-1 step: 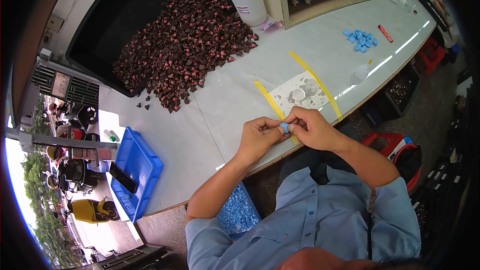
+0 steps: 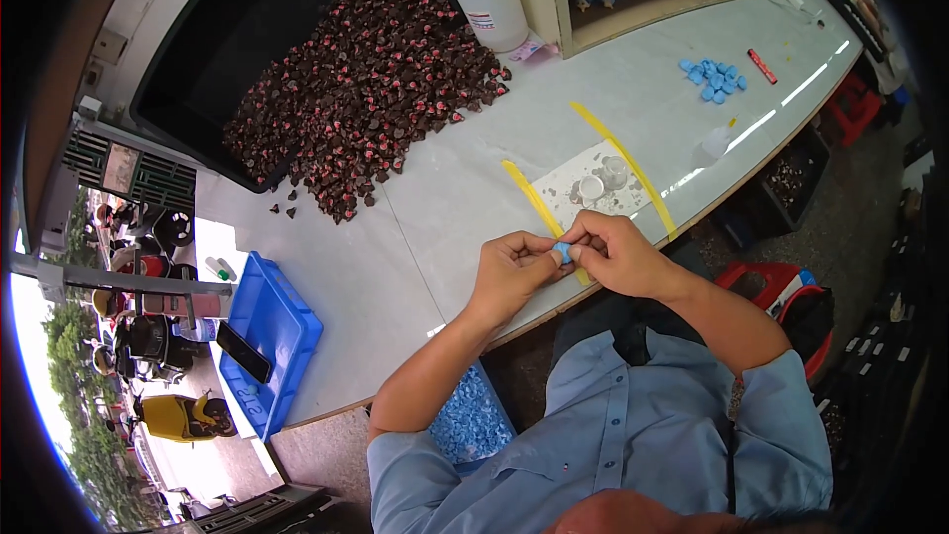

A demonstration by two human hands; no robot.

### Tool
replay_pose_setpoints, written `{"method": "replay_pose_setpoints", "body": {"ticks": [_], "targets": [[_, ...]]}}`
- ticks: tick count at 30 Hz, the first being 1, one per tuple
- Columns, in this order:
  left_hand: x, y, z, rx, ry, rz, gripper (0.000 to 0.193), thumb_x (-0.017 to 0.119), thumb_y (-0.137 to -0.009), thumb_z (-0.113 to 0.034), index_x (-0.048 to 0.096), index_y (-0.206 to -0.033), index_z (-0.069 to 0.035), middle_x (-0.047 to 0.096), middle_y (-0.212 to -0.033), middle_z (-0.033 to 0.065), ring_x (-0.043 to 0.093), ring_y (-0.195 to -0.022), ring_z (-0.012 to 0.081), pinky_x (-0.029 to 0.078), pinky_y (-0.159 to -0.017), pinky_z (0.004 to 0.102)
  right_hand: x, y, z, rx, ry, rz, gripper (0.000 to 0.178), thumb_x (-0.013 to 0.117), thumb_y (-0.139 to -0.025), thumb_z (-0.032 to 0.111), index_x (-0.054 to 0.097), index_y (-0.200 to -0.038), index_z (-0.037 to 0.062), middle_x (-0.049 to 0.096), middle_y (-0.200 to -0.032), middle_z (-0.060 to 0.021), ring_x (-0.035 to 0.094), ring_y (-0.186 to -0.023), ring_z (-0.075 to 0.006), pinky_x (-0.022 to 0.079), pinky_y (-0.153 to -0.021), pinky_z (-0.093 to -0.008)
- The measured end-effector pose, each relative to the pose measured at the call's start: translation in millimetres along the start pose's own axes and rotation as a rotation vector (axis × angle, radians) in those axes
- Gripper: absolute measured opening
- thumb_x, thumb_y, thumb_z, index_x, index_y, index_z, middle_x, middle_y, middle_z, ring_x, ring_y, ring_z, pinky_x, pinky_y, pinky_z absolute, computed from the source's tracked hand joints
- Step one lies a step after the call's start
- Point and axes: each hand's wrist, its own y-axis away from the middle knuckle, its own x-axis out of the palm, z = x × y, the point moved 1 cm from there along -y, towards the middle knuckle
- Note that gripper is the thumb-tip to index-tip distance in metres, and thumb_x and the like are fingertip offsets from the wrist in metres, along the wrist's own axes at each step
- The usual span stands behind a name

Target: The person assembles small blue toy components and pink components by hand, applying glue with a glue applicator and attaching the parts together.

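Note:
A small light-blue piece [image 2: 562, 252] is pinched between the fingertips of both my hands, just over the table's front edge; its exact kind is too small to tell. My left hand [image 2: 516, 272] grips it from the left, thumb against fingers. From the right, my right hand [image 2: 618, 252] closes on the same piece. Just beyond the hands lies a white, grey-spotted sheet [image 2: 563, 185] between yellow tape strips [image 2: 633, 173]. On it stand a small round white dish [image 2: 590, 188] and a clear one [image 2: 614, 171].
A heap of dark brown and red pieces [image 2: 376, 89] spills from a black bin [image 2: 198, 69]. A white bottle [image 2: 491, 5] stands behind. Several blue pieces [image 2: 714, 79] lie right, near a red stick [image 2: 761, 66]. At left, a blue tray [image 2: 297, 316] holds a phone [image 2: 243, 351].

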Motion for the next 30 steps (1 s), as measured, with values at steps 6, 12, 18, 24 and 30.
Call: {"method": "replay_pose_setpoints", "body": {"ticks": [6,12,18,24,30], "targets": [[2.1,1.3,-5.2,-0.035,0.018,-0.004,0.020,0.063,-0.090,0.000,0.059,-0.106,0.011,0.066,-0.102,0.0187,0.069,-0.091,0.0200,0.058,-0.082,0.0260,-3.4,-0.1,1.0,0.134,-0.144,0.013,0.009,0.055,-0.092,-0.002,0.059,-0.100,-0.0035,0.066,-0.082,-0.0057,0.058,-0.065,-0.0053,0.047,-0.053,-0.0213],[-1.8,2.7,-4.1,-0.015,-0.021,0.030,0.020,0.064,-0.090,-0.001,0.059,-0.106,0.010,0.066,-0.102,0.0177,0.069,-0.091,0.0193,0.058,-0.082,0.0256,-6.2,1.7,2.0,0.144,-0.197,0.006,0.010,0.056,-0.093,0.001,0.060,-0.101,-0.0036,0.066,-0.085,-0.0060,0.058,-0.063,-0.0063,0.048,-0.052,-0.0211],[-0.3,2.5,-3.7,0.010,0.005,0.031,0.022,0.065,-0.090,0.000,0.058,-0.108,0.010,0.067,-0.102,0.0173,0.069,-0.091,0.0189,0.058,-0.082,0.0257,-7.5,2.4,-1.6,0.103,-0.203,0.024,0.010,0.056,-0.093,0.001,0.060,-0.101,-0.0041,0.067,-0.087,-0.0071,0.059,-0.064,-0.0071,0.049,-0.053,-0.0220],[-2.8,1.9,0.4,0.023,-0.029,0.056,0.021,0.064,-0.090,0.001,0.058,-0.108,0.010,0.067,-0.103,0.0178,0.069,-0.093,0.0194,0.058,-0.082,0.0262,-6.1,2.7,-1.6,0.085,-0.178,0.041,0.010,0.057,-0.091,-0.002,0.059,-0.101,-0.0046,0.068,-0.087,-0.0074,0.061,-0.067,-0.0068,0.049,-0.055,-0.0219],[-4.2,1.5,3.5,0.026,-0.073,0.072,0.019,0.063,-0.090,0.002,0.058,-0.107,0.011,0.068,-0.102,0.0175,0.069,-0.092,0.0193,0.058,-0.083,0.0264,-6.0,3.9,-1.7,0.067,-0.116,0.037,0.009,0.057,-0.090,-0.004,0.060,-0.099,-0.0053,0.068,-0.084,-0.0085,0.061,-0.070,-0.0080,0.049,-0.059,-0.0234]]}}
